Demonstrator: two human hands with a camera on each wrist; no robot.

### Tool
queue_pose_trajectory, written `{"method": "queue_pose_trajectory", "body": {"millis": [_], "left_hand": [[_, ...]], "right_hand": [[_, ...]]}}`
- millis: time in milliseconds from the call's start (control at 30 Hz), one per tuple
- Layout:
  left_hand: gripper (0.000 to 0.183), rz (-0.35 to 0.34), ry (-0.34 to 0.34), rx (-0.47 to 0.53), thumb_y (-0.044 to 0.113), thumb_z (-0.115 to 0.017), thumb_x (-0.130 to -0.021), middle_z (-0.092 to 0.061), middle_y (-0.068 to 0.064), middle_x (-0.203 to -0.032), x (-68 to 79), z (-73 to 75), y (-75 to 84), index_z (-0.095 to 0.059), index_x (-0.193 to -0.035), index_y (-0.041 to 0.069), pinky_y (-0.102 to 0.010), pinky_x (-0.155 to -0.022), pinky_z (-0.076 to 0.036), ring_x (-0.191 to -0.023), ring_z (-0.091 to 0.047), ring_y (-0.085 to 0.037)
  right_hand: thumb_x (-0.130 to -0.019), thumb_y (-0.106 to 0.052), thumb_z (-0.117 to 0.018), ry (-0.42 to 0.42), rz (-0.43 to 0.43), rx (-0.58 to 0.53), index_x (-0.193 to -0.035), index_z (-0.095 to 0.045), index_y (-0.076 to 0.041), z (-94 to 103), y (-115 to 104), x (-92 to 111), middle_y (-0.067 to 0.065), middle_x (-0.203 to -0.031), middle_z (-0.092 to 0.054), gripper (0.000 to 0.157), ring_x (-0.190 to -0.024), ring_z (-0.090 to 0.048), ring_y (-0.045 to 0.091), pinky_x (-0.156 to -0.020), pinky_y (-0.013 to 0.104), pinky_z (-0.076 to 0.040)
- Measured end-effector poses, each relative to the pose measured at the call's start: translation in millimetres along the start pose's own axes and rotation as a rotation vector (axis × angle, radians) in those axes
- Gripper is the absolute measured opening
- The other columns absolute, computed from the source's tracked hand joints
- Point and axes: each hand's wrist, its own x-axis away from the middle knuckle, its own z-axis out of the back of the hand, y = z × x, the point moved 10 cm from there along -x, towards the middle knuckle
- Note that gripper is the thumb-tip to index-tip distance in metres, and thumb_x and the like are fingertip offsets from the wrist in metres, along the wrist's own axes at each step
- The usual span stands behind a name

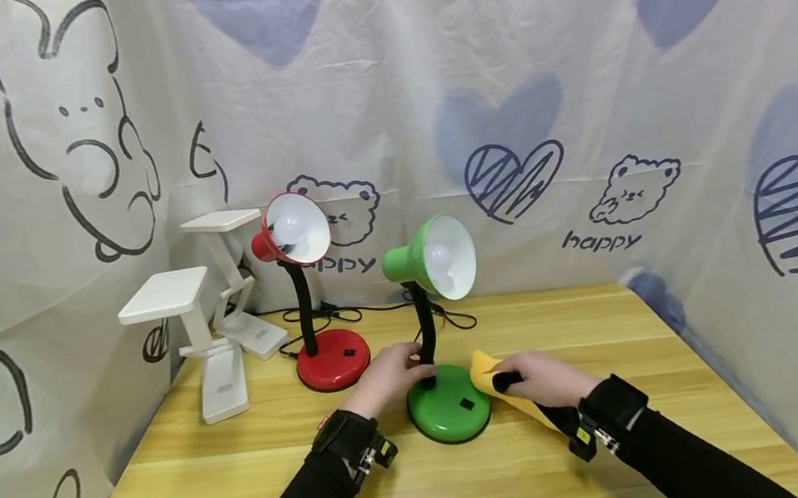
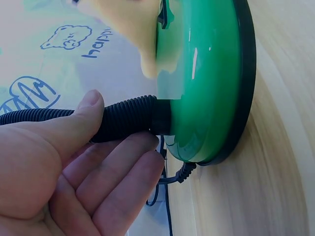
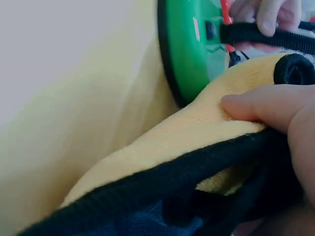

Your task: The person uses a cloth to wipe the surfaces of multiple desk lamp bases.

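Observation:
A green desk lamp (image 1: 449,415) stands upright on the table, its white-lined shade facing front right. Thumb and fingers of my left hand (image 1: 388,378) grip the black ribbed neck (image 2: 130,115) just above the green base (image 2: 211,83). In my right hand (image 1: 546,379) is a yellow cloth (image 1: 485,365) with dark edging, held bunched at the right side of the base. The right wrist view shows the thumb pressing into the cloth (image 3: 197,125), which touches or overlaps the edge of the green base (image 3: 184,54); exact contact cannot be told.
Left of the green lamp stands a red desk lamp (image 1: 334,360). Two white folding lamps, one nearer (image 1: 223,381) and one farther (image 1: 253,334), stand at the table's left edge. Black cables (image 1: 338,314) lie behind the lamps. A printed curtain (image 1: 382,117) hangs around the wooden table (image 1: 543,482).

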Motion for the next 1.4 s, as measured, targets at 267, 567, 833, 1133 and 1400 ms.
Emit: {"method": "queue_pose_trajectory", "body": {"millis": [267, 567, 833, 1133, 1400], "left_hand": [[0.033, -0.017, 0.011, -0.021, 0.036, -0.066, -0.092, -0.071, -0.003, -0.111, 0.5, 3.2, 2.3, -0.067, -0.117, 0.015, -0.035, -0.086, -0.054, -0.101, -0.068, -0.016], [0.030, -0.007, -0.003, -0.016, 0.034, -0.066, -0.093, -0.071, -0.002, -0.110, 1.6, 3.2, 1.0, -0.067, -0.116, 0.016, -0.035, -0.085, -0.054, -0.101, -0.067, -0.016], [0.037, 0.006, -0.017, -0.128, 0.040, -0.067, -0.090, -0.071, -0.002, -0.111, -1.3, 6.7, 8.6, -0.067, -0.118, 0.015, -0.037, -0.086, -0.053, -0.103, -0.066, -0.018], [0.048, 0.000, -0.063, -0.251, 0.039, -0.067, -0.091, -0.068, -0.009, -0.117, -4.8, 6.6, 18.3, -0.063, -0.126, 0.008, -0.040, -0.091, -0.050, -0.109, -0.063, -0.024], [0.031, -0.013, -0.072, -0.237, 0.036, -0.067, -0.091, -0.070, -0.001, -0.101, -3.6, 8.2, 18.7, -0.068, -0.112, 0.014, -0.036, -0.083, -0.050, -0.095, -0.064, -0.018]], "right_hand": [[-0.093, -0.009, -0.060, -0.088, 0.000, 0.047, -0.136, -0.057, -0.027, -21.3, -21.0, 35.0, -0.006, -0.136, -0.058, 0.046, -0.061, -0.051, 0.002, -0.057, 0.020, -0.040], [-0.086, -0.004, -0.066, -0.110, 0.255, 0.301, -0.141, -0.051, -0.025, -50.7, -81.4, 50.9, -0.008, -0.142, -0.052, 0.061, -0.132, -0.049, 0.023, -0.105, 0.048, -0.040], [-0.087, -0.016, -0.070, -0.075, 0.489, 0.562, -0.143, -0.048, -0.019, -82.8, -131.8, 36.7, -0.001, -0.146, -0.049, 0.060, -0.139, -0.040, 0.018, -0.110, 0.045, -0.036], [-0.083, -0.022, -0.068, 0.072, 0.502, 0.659, -0.130, -0.061, -0.016, -90.1, -156.1, -16.5, 0.001, -0.136, -0.058, 0.048, -0.133, -0.047, 0.020, -0.108, 0.045, -0.039], [-0.082, -0.031, -0.065, 0.105, 0.352, 0.711, -0.112, -0.064, -0.018, -93.7, -151.4, -58.4, -0.001, -0.123, -0.060, 0.032, -0.116, -0.055, 0.013, -0.097, 0.031, -0.047]]}}
